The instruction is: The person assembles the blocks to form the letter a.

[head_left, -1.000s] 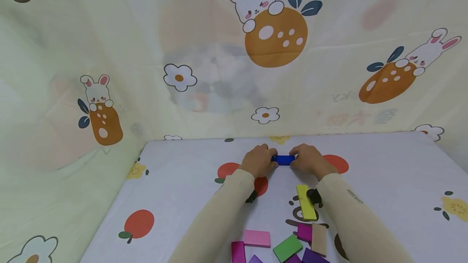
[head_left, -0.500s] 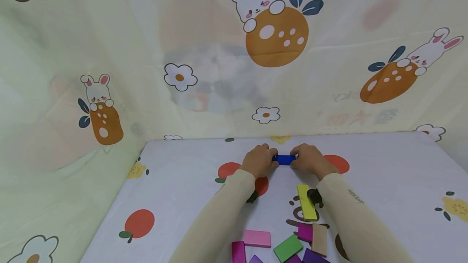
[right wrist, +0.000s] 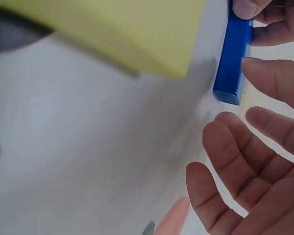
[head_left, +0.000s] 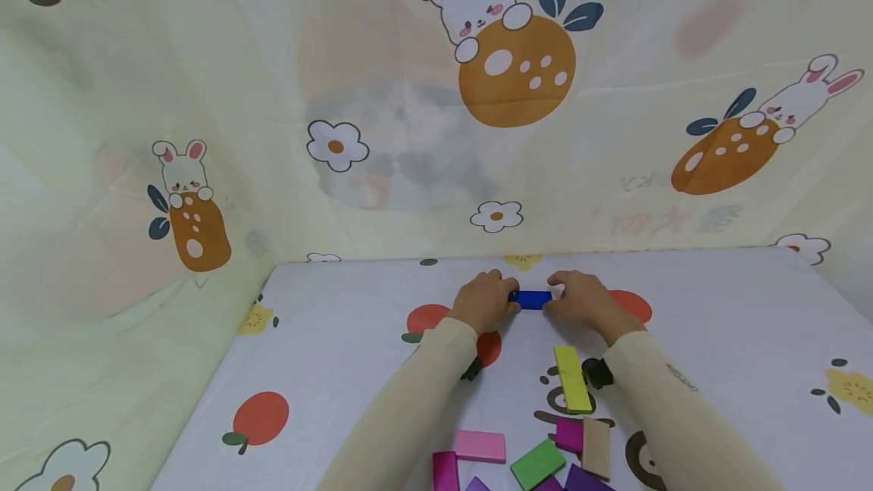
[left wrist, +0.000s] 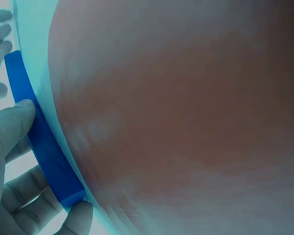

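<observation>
A long blue wooden block (head_left: 533, 300) lies at the far middle of the table. My left hand (head_left: 483, 301) holds its left end, the thumb (left wrist: 20, 120) across its near face and the fingers round behind and at the end. At the block's other end is my right hand (head_left: 585, 301), its fingers loosely bent and spread apart. In the right wrist view the right thumb (right wrist: 274, 81) is right at the blue block's side, while the other fingers (right wrist: 223, 147) stand away from its end.
Between the forearms lies a yellow block (head_left: 573, 379). Nearer me are a pink block (head_left: 480, 446), a green block (head_left: 538, 464), a tan block (head_left: 596, 448), a magenta block (head_left: 569, 434) and several purple ones. A printed curtain (head_left: 395, 97) rises behind the table.
My right hand has loosened from the block's right end, its fingers lifting and spreading, and the right forearm has shifted slightly rightward. The left hand and the blue block stay in place.
</observation>
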A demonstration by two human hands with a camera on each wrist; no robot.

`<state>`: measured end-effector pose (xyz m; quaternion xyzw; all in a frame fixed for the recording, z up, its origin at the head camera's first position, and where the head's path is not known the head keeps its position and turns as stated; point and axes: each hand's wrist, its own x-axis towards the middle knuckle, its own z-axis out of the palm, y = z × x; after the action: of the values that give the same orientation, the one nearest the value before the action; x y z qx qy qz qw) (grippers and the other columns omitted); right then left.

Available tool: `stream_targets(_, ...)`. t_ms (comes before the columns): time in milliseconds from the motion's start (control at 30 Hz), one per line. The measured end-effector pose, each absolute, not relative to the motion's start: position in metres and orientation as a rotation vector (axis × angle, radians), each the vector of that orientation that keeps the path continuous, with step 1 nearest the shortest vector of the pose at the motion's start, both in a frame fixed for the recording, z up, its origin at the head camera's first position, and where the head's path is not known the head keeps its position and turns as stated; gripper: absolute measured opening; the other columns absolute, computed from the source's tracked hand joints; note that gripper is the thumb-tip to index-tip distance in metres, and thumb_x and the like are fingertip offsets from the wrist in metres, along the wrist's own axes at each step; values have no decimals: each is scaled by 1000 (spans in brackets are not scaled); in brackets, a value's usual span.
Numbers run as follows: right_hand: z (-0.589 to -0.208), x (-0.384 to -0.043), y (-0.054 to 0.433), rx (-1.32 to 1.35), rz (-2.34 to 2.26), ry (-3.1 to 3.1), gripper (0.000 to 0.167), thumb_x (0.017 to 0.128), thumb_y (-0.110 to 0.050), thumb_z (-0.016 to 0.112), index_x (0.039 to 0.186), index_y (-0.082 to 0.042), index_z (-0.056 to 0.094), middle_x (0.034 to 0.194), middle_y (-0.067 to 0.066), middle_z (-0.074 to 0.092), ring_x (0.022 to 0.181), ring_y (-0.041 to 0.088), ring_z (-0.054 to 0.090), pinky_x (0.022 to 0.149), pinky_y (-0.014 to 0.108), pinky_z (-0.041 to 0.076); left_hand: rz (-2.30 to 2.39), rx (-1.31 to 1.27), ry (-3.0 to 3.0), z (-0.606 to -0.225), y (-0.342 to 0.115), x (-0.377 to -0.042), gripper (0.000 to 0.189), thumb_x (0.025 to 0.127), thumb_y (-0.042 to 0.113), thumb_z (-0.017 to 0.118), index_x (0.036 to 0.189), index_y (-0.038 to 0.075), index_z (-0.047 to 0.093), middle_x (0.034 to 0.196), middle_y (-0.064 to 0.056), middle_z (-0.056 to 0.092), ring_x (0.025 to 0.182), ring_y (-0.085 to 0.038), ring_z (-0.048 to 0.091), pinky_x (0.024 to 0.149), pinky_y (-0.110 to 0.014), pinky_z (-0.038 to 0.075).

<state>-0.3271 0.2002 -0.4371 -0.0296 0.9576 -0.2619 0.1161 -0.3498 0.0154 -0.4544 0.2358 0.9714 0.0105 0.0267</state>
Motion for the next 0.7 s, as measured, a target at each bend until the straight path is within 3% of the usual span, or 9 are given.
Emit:
stream_targets(267,-430,-297,209,-79,-687,2783,50,94,-32,75,128,3,64,125,27,65,105,38,61,89,54,55,45,710,2996,-455,17,-348,43,100,43,69,141,29,65,111,3,63,94,-12,53,81,-23,51)
stream_targets(467,-427,-266,208,-65,-637,2768,57,88,-42,80,118,3,65,96,12,67,79,25,59,66,38,53,37,719,2989,-454,17,-346,43,100,43,69,141,29,65,113,3,64,95,-12,54,82,-23,52)
stream_targets(700,-429,-244,197,-58,-686,2721,52,84,-32,84,115,3,61,87,9,62,68,21,59,58,33,55,27,729,3011,-457,18,-348,43,100,43,69,141,29,65,113,3,64,94,-12,54,83,-23,53)
